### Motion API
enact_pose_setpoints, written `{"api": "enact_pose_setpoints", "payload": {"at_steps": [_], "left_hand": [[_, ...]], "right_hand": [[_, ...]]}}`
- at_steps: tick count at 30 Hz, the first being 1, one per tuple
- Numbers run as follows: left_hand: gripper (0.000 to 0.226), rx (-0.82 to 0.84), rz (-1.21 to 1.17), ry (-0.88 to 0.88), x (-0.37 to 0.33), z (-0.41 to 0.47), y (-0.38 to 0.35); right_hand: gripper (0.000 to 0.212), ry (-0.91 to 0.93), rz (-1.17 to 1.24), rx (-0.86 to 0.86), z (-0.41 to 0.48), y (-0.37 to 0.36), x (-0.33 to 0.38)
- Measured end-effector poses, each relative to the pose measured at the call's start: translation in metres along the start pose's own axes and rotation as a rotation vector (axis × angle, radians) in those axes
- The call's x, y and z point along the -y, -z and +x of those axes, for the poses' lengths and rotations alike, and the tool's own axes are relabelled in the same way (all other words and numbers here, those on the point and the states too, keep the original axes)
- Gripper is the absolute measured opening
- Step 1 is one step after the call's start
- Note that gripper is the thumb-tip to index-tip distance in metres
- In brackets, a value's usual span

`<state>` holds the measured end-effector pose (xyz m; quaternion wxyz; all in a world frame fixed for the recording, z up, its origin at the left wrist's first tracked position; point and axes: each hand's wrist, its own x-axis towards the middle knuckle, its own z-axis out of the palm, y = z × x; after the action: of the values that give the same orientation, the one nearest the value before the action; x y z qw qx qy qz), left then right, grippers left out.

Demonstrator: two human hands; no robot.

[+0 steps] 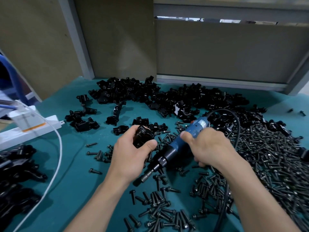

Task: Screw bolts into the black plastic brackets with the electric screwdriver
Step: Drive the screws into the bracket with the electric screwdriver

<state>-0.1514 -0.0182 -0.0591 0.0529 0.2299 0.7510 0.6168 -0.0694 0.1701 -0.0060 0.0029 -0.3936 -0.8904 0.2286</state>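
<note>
The left hand (pixel 132 153) holds one black bracket (pixel 143 136) just above the middle of the bench (pixel 75 181), its fingers (pixel 148 145) curled round the part so that little of it shows. The right hand (pixel 205 148) grips the blue body of the electric screwdriver (pixel 180 143), with the thumb lying along the top and the other fingers wrapped beneath.

The driver lies slanted and low. Its long axis runs from the cord end at about 1 o'clock down to the socket bit (pixel 147 175), which points between 7 and 8 o'clock and ends close under the left wrist — away from the bracket, not at it. I cannot tell whether a bolt sits in the socket.

The step seems to be loading and lining up. To do it well, pick one bolt from the loose bolts (pixel 160 206) at 6 o'clock and seat its head squarely in the socket. Then turn the bracket so its hole faces the bit, and swing the driver round until its axis runs straight through that hole — a crooked start would likely chew the plastic. The black cord (pixel 234 124) loops over the big bolt pile (pixel 267 156) at 3 o'clock and may drag. More brackets lie heaped (pixel 150 96) at 12 o'clock.
</note>
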Motion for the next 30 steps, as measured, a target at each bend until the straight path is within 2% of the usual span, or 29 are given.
{"api": "enact_pose_setpoints", "payload": {"at_steps": [5, 11, 15, 18, 20, 22, 26, 28, 30], "left_hand": [[0.032, -0.011, 0.041, -0.032, 0.001, 0.000, -0.001], [0.036, -0.064, 0.022, 0.001, 0.007, 0.001, 0.003], [0.037, -0.081, -0.014, 0.063, 0.007, 0.003, 0.004], [0.037, -0.065, -0.063, 0.113, 0.007, 0.001, 0.007], [0.037, -0.069, -0.095, 0.129, 0.006, -0.001, 0.008], [0.034, -0.077, -0.125, 0.126, 0.005, -0.002, 0.011], [0.035, -0.076, -0.190, 0.157, 0.004, -0.001, 0.014], [0.038, -0.068, -0.206, 0.168, 0.006, 0.000, 0.017], [0.034, -0.062, -0.217, 0.178, 0.007, 0.002, 0.016]], "right_hand": [[0.078, 0.003, 0.131, 0.048, -0.003, -0.008, -0.005], [0.079, -0.046, 0.175, 0.205, -0.014, -0.017, 0.005], [0.066, -0.178, 0.376, 0.079, -0.013, -0.027, 0.022], [0.077, -0.302, 0.528, -0.014, -0.009, -0.033, 0.030], [0.080, -0.368, 0.703, -0.001, -0.003, -0.035, 0.032], [0.068, -0.399, 0.895, 0.047, -0.001, -0.034, 0.033], [0.029, -0.426, 1.166, 0.140, -0.007, -0.020, 0.026], [0.023, -0.456, 1.323, 0.232, -0.015, -0.009, 0.020], [0.024, -0.402, 1.526, 0.331, -0.023, -0.001, 0.014]]}}
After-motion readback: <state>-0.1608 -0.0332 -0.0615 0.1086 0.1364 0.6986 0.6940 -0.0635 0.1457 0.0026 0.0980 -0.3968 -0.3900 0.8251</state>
